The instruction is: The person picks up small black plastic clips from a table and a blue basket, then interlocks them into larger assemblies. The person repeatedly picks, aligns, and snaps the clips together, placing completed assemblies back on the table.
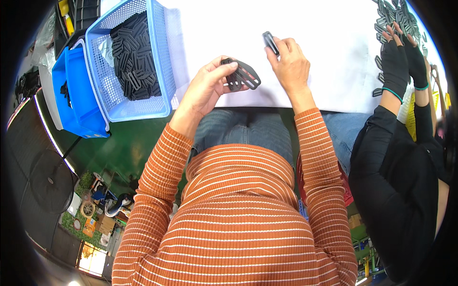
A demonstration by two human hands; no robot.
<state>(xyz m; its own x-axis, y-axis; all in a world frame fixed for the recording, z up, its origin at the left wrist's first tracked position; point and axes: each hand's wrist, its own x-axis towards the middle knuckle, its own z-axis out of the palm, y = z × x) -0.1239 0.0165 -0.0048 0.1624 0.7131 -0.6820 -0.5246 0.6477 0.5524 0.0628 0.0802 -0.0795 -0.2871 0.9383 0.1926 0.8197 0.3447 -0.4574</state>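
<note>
My left hand (206, 88) is closed on a few black plastic strap buckles (245, 75), flat pieces with long slots. They are fanned out between thumb and fingers, above the near edge of the white table. To the right and a little farther off, my right hand (293, 66) pinches another black buckle (270, 42) between thumb and fingers. Its edge faces me, so I cannot tell whether it is a single piece. The two hands are apart, each over the white tabletop (214, 28).
On the left, a light blue perforated basket (164, 57) holds many similar black pieces (136, 57). A deeper blue bin (78, 90) stands beside it. At right, a co-worker's hands in black fingerless gloves (396, 71) reach toward a black pile (398, 16).
</note>
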